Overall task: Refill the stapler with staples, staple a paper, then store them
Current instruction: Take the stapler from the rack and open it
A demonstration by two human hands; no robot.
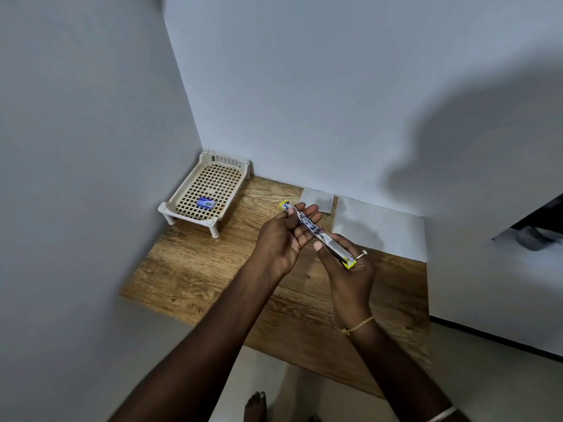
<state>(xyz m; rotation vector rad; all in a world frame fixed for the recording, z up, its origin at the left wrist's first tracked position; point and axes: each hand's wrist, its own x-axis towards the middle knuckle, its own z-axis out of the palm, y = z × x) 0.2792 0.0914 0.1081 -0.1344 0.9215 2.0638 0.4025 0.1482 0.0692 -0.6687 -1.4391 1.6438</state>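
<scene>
both hands grip the stapler (316, 234) over the table (195, 269): left hand (285, 236) far end, right hand (347, 266) near end | step: refill, i judge (magazine looks exposed) | next: fetch staple box (206, 203) from basket (182, 193)

Wooden table (195, 269) — white walls (304, 86)

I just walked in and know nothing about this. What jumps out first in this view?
Two bare hands meet above the middle of a wooden table, the left hand and the right hand holding a long opened stapler with yellow ends between them. In the far left corner stands a cream plastic basket with a small blue box inside. White paper lies by the wall to the right.
</scene>
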